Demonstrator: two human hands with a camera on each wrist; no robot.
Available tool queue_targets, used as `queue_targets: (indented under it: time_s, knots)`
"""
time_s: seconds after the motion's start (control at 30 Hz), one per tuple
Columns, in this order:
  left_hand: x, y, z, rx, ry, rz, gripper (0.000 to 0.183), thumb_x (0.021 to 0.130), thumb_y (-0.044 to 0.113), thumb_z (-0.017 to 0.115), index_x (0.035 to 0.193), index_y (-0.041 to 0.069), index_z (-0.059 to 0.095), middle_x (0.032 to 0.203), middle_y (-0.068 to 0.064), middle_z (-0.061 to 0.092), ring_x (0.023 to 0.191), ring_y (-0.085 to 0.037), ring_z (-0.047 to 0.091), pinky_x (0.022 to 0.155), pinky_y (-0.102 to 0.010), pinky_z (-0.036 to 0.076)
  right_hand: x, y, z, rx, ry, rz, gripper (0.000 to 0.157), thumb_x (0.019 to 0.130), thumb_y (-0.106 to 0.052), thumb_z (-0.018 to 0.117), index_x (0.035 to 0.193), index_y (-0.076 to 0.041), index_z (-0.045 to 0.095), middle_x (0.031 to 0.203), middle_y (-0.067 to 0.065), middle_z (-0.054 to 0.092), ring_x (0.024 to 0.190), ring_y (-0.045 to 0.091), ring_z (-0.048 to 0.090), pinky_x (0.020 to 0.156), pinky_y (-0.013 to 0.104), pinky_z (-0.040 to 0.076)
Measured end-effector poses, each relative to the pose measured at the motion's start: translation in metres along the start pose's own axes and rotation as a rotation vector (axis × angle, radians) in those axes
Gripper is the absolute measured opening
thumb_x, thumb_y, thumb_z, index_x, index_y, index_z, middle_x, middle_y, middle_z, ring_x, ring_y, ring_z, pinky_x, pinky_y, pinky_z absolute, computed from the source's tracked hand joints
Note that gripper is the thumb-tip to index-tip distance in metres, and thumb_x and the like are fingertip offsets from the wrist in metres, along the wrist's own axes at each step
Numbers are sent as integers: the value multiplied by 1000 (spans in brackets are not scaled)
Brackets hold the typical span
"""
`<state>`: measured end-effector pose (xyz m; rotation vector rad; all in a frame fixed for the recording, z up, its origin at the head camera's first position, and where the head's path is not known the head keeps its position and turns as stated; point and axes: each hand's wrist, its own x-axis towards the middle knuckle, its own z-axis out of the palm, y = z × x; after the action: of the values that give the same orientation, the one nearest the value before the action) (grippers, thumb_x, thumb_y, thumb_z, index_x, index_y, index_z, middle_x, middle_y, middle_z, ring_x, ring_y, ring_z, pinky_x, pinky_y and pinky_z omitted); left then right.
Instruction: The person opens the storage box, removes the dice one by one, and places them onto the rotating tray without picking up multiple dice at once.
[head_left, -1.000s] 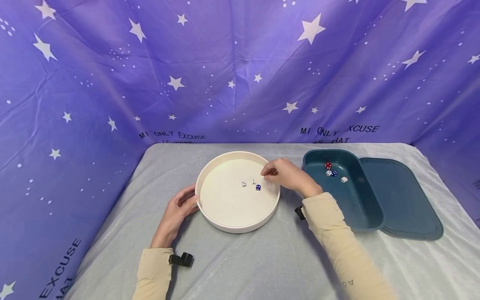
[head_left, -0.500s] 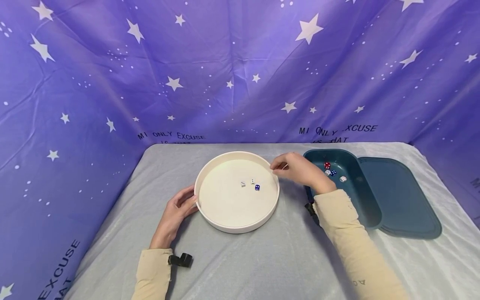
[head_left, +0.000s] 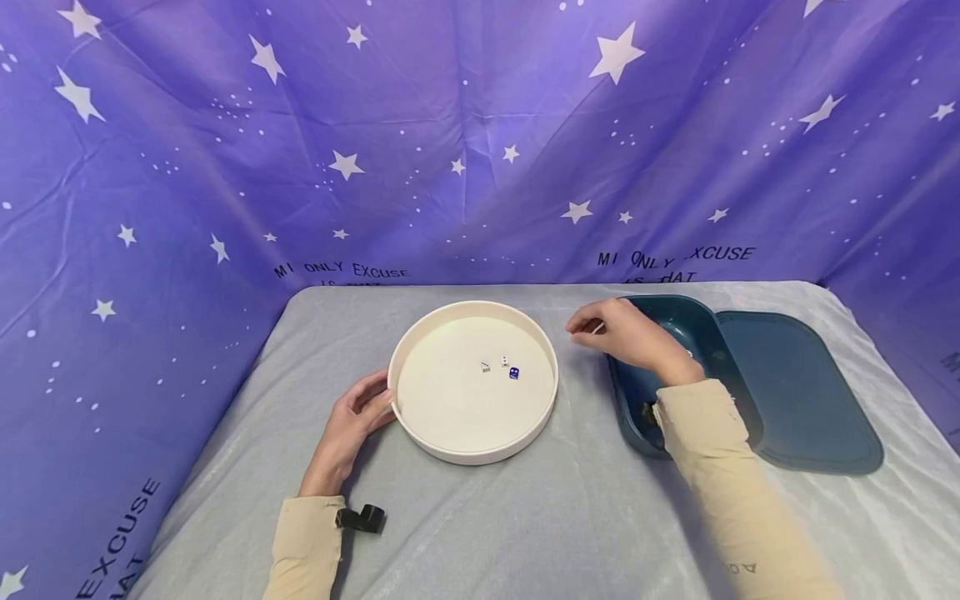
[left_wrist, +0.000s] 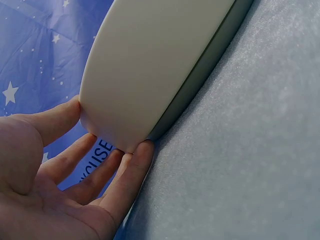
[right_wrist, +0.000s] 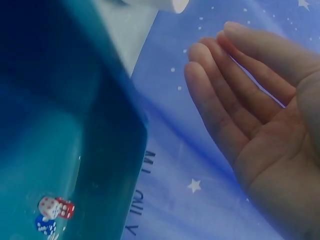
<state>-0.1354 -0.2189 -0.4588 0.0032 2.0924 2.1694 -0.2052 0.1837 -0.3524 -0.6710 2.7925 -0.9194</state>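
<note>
My left hand (head_left: 363, 408) holds the outside of a round cream tray (head_left: 476, 458) at its left side. In the left wrist view the thumb lies at the tray's rim and the fingers touch its outer wall and lower edge. Inside the tray lie two white dice (head_left: 505, 362) and a blue die (head_left: 513, 373). My right hand (head_left: 628, 337) hovers over the left edge of a dark teal box (head_left: 626, 417), its fingers loosely bent, with nothing visible in it. Red, white and blue dice (right_wrist: 49, 207) lie together in the box, seen in the right wrist view.
A flat teal lid (head_left: 817, 400) lies right of the box, partly beneath its edge. Grey cloth (head_left: 480, 533) covers the table. A purple star-patterned curtain (head_left: 420, 125) hangs behind and at both sides.
My right hand has moved right, from above the tray's right side to over the box's left edge. The left hand, the tray and the dice in it stay put.
</note>
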Motion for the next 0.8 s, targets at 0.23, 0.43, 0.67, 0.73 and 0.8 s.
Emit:
queue_targets:
  time_s: [0.23, 0.43, 0.67, 0.73, 0.8]
  knots:
    - [-4, 15, 5, -2, -12, -22, 49, 91, 12, 59, 136, 2, 40, 135, -18, 41, 120, -35, 45, 92, -37, 49, -9, 11, -8, -18, 8, 23, 16, 87, -13, 65, 101, -10, 69, 95, 2, 67, 84, 15, 62, 74, 34, 54]
    - [-8, 24, 8, 8, -14, -26, 49, 92, 11, 57, 136, -1, 38, 136, -20, 40, 121, -37, 43, 92, -37, 49, -16, 21, -14, -23, 21, 47, 17, 88, -15, 63, 104, -9, 68, 99, 5, 66, 88, 18, 61, 79, 38, 53]
    - [-9, 23, 8, 13, -9, -30, 50, 91, 11, 58, 136, 1, 39, 135, -20, 41, 121, -37, 44, 92, -37, 49, -25, 37, -18, -40, 46, 90, 21, 91, -24, 60, 105, -10, 68, 97, 4, 66, 87, 18, 61, 78, 40, 52]
    - [-9, 23, 8, 15, -8, -29, 50, 91, 11, 58, 136, 1, 39, 135, -20, 41, 120, -37, 44, 92, -37, 49, -27, 41, -19, -50, 47, 96, 22, 91, -24, 60, 105, -10, 68, 97, 4, 66, 86, 18, 60, 77, 40, 52]
    - [-9, 22, 8, 12, -7, -29, 50, 91, 11, 58, 136, 1, 39, 135, -20, 41, 120, -37, 44, 91, -37, 49, -28, 45, -20, -59, 47, 103, 23, 91, -25, 60, 105, -10, 68, 97, 3, 66, 86, 18, 60, 76, 40, 51]
